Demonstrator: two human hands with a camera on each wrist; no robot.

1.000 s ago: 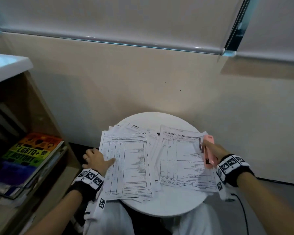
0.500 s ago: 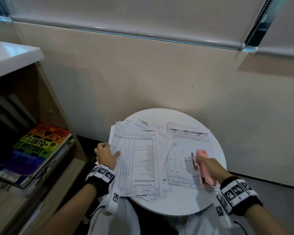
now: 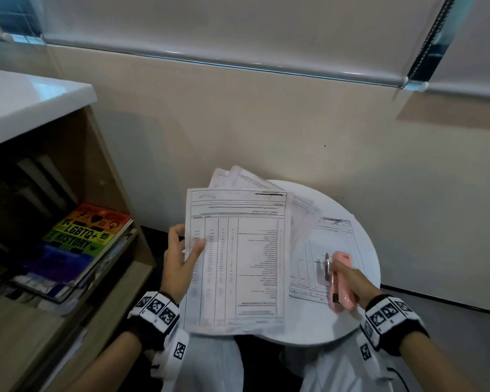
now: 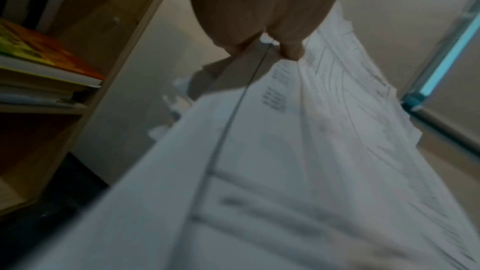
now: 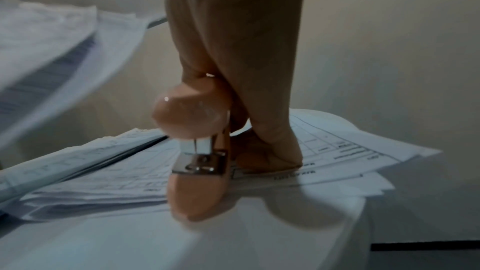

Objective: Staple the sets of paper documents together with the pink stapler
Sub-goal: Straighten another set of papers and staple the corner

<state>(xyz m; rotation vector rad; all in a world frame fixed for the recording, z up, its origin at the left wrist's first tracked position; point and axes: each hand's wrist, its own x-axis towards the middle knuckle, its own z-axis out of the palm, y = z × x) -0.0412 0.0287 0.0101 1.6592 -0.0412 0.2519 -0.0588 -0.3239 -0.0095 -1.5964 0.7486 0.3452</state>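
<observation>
Loose fanned white printed paper sheets (image 3: 238,264) gripped unstapled in left hand (image 3: 178,261); pink plastic stapler (image 3: 340,281) clasped in right hand (image 3: 351,281) over sheets on round white table (image 3: 371,267); no stapling seen done.

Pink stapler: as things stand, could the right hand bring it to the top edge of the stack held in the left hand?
Probably yes: the right hand grips the pink stapler beside the raised stack, nothing between.

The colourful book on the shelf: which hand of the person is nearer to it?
Left. The left hand grips the paper stack just right of the shelf where the colourful book lies. The right hand holds the pink stapler over the round table, farther away.
</observation>
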